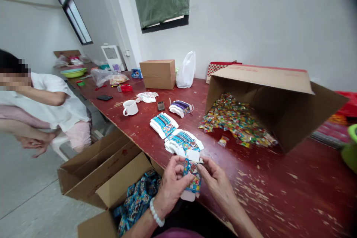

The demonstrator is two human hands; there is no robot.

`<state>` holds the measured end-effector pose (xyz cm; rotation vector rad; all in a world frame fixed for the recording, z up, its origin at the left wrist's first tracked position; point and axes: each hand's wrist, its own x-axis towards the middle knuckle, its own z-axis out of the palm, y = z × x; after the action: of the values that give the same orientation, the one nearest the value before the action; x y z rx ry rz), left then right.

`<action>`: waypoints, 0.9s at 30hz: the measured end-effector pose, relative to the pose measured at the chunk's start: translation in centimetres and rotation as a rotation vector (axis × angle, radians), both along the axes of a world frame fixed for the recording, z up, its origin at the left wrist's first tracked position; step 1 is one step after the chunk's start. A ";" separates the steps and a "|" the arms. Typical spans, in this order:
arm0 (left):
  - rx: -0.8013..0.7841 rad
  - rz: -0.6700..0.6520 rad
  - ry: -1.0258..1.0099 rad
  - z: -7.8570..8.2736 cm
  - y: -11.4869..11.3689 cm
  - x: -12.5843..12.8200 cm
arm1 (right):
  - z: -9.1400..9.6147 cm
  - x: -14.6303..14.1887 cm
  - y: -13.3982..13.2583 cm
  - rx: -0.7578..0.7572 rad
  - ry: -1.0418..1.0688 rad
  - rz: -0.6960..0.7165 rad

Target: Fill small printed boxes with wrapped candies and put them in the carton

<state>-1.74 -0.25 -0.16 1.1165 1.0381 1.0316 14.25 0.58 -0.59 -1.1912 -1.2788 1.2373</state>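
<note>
Between my hands is a small blue printed box [192, 178], with white flaps standing out at its top and bottom. My left hand [174, 180] grips its left side, thumb across the front. My right hand [216, 178] pinches the upper right edge near the top flap. Just beyond lie a stack of flat blue cartons [184, 142] and another flat stack [163, 124]. A single wrapped candy [223, 141] rests on the table to the right. Many more wrapped candies [237, 121] spill from a large cardboard box [259, 78] lying on its side.
Below the edge of the red table [279, 182], an open carton [125, 178] holds many blue boxes. A white mug [130, 108], a phone [104, 97] and a purple carton stack [180, 108] sit farther off. Another person [52, 100] sits at left.
</note>
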 end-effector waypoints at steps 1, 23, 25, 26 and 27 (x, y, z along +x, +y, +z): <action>-0.003 0.021 -0.032 0.1 -0.1 0.2 | -0.2 -0.3 -0.1 -0.023 0.058 -0.024; -0.054 -0.084 0.023 -0.4 0.1 -0.1 | -0.9 0.8 0.5 -0.087 0.027 0.007; -0.054 -0.091 0.028 -0.6 0.0 -0.2 | -1.0 1.0 0.4 -0.085 -0.023 0.046; -0.051 -0.095 0.028 -0.7 0.0 -0.2 | -1.1 1.0 0.4 -0.080 -0.032 0.057; -0.045 -0.097 0.027 -0.7 0.0 -0.2 | -1.1 0.9 0.4 -0.073 -0.023 0.058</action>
<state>-1.94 -0.25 -0.90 1.1363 1.0140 0.9137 15.20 1.01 -1.74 -1.2314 -1.3023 1.3255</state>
